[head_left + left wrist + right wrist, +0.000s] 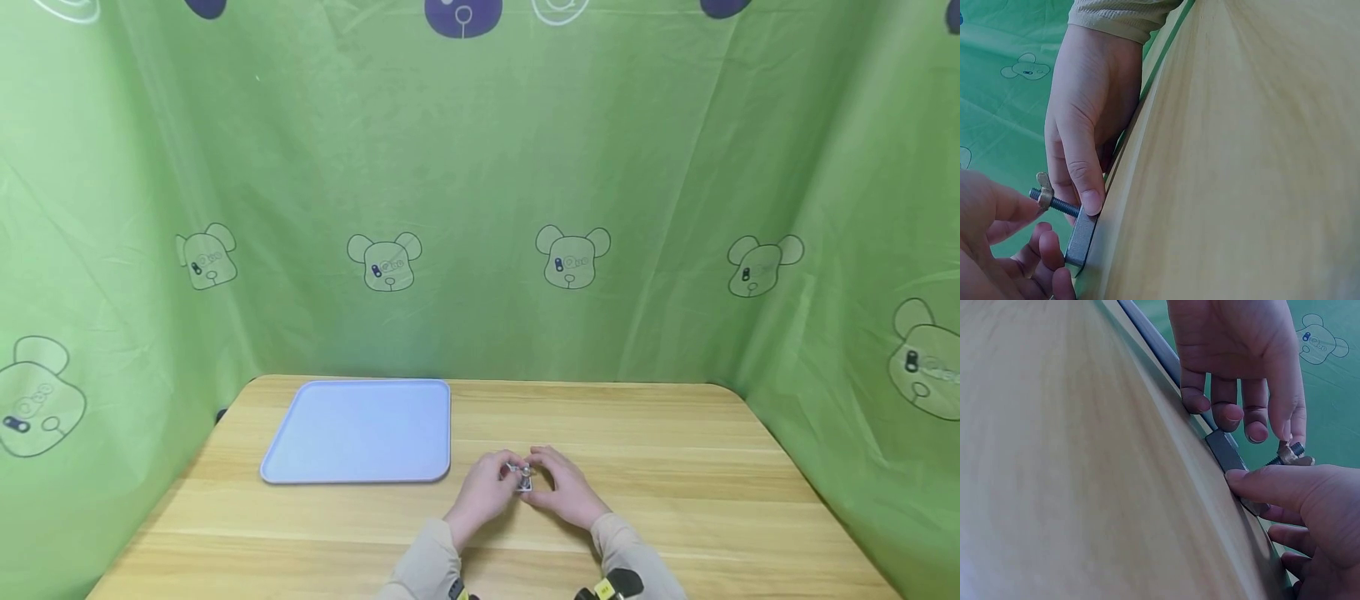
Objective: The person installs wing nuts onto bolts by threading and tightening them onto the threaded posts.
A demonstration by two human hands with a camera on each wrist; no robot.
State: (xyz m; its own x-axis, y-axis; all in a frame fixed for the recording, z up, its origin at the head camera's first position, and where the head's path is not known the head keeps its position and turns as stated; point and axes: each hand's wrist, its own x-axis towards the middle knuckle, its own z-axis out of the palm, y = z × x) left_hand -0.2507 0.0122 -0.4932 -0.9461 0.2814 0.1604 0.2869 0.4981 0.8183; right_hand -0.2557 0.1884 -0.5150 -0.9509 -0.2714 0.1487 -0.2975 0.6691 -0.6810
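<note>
One tabletop, left grip narrow on one wingnut, right grip around one block

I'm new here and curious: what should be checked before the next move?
1. Right grip on the grey rectangular metal block: ok, thumb on it.
2. Left grip on the brass-coloured metal wing nut: ok, pinching it.
3. Nut threaded on the dark metal bolt: ok, near its free end.
4. Nut down against block: not ok, bare thread shows between.
5. Bolt firmly fixed in block: cannot tell.
6. Pale blue rectangular tray out of the way: ok, apart from both grips.
</note>
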